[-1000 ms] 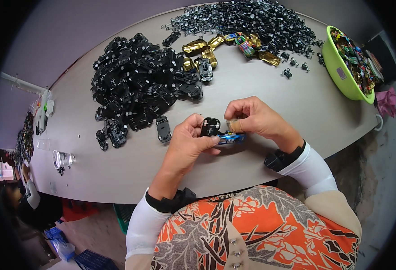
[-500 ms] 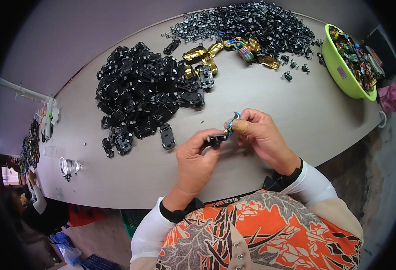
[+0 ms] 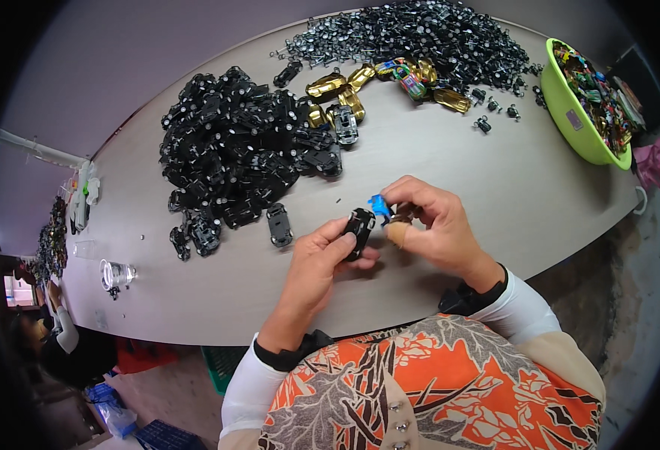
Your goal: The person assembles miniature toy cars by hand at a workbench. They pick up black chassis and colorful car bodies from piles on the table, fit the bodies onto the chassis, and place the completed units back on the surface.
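Between the thumb and fingers of my left hand is a black toy car chassis, its flat side turned up. My right hand, with a tan wrap on the thumb, pinches a blue toy car body, partly hidden by the fingers. The two parts are held close together above the near side of the table; whether they touch I cannot tell. One loose chassis lies on the table left of my hands. Beyond it rises a big heap of black chassis.
Gold toy car bodies lie beyond my hands, before a pile of small wheel axles. A lime-green basin full of colourful car bodies stands at the right. At the left are a clear plastic cup and a co-worker.
My left hand has turned the chassis so its flat side shows. The blue body in my right hand has tilted, showing a wider blue face.
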A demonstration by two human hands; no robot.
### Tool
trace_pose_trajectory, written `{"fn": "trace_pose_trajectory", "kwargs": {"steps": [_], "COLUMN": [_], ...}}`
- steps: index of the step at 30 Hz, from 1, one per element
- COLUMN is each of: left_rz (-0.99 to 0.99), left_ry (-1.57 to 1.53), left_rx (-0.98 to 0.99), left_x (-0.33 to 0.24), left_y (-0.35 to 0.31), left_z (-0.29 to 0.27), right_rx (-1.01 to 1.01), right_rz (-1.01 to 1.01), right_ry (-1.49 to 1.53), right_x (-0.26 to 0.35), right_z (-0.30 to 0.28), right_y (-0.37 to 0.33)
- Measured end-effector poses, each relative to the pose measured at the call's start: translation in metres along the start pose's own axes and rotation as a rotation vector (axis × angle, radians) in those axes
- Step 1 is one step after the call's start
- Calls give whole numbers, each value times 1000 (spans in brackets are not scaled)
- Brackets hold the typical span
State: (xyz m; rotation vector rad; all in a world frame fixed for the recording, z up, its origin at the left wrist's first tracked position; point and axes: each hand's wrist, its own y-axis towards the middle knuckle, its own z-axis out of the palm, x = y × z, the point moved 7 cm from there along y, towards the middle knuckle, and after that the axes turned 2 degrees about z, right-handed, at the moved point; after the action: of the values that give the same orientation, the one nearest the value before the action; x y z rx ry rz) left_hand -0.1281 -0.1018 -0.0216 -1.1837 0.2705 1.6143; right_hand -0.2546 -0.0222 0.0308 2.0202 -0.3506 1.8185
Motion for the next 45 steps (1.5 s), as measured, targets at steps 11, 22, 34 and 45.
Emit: {"fn": "trace_pose_trajectory", "kwargs": {"steps": [11,22,34,45], "left_rz": [219,243,132,100], "left_ry": [48,103,-292,-275], "left_rx": [1,-7,102,103], "left_x": [-21,-14,-12,-11], "left_y": [-3,-2,-1,-3], "left_z": [10,9,5,8], "right_rx": [97,83,-69,-46], "right_rz": [177,89,-40,-132], "right_ry": [152,3,143,63], "right_x": [-9,-4,3,7], "right_z": [15,10,3,7], "right_y": [-6,-8,-12,-13]}}
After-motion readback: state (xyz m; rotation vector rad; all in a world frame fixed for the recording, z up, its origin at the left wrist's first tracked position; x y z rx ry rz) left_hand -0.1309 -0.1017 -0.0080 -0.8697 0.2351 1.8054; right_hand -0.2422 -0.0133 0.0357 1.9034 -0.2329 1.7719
